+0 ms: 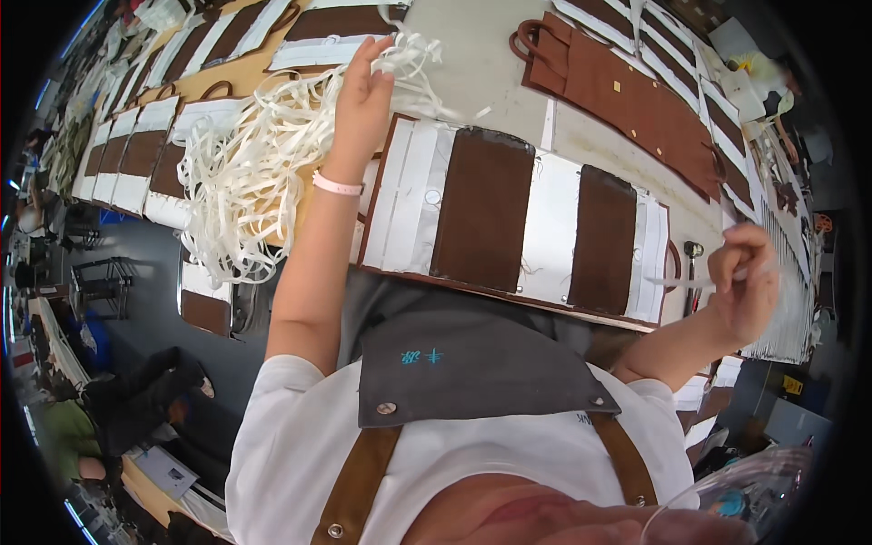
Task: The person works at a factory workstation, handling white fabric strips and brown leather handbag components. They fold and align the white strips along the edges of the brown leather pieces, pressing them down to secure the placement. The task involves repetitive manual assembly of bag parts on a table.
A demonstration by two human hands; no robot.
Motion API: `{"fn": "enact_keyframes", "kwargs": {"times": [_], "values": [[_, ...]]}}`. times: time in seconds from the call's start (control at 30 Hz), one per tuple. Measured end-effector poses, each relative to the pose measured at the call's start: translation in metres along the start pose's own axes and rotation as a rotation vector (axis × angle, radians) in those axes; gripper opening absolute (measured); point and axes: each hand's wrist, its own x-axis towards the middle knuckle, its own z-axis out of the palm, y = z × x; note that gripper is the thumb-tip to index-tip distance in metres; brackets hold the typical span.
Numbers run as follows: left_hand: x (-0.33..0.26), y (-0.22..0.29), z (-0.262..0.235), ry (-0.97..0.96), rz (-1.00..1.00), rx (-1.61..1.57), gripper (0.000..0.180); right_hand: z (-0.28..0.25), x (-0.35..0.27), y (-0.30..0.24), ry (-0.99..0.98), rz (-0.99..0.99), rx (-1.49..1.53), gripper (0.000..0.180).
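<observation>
My left hand (363, 104) reaches forward over a tangled heap of white strips (259, 154). Its fingers are stretched out, with the thumb apart, and the tips are beside loose strips at the heap's far end. To the right my right hand (745, 282) is raised with curled fingers, closed on a thin white strip (672, 281) that sticks out to its left. Between my arms lies a flat bag panel (554, 209), white with dark brown bands and a reddish-brown edge. A brown handle loop (673, 265) shows at its right end.
A brown bag piece with handles (627, 100) lies at the far right of the table. More white-and-brown panels (136, 150) are laid out at the far left. A dark-headed tool (693, 263) lies beside my right hand. Another person's legs (145, 400) show at lower left.
</observation>
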Motion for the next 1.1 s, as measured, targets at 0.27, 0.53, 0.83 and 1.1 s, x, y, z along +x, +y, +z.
{"fn": "enact_keyframes", "kwargs": {"times": [0.27, 0.53, 0.83, 1.1], "values": [[0.003, 0.048, -0.028, -0.209, -0.31, -0.166, 0.035, 0.043, -0.01, 0.067, -0.277, 0.473, -0.819, 0.023], [-0.037, 0.053, -0.1, 0.302, -0.196, 0.154, 0.028, 0.046, 0.019, 0.085, -0.571, 0.22, -0.781, 0.063], [-0.065, 0.01, -0.096, 0.099, 0.01, 0.979, 0.029, 0.154, 0.102, 0.088, -0.674, 0.058, -0.678, 0.044], [-0.069, 0.012, -0.093, 0.15, 0.008, 1.047, 0.017, 0.218, 0.148, 0.114, -0.622, 0.032, -0.593, 0.032]]}}
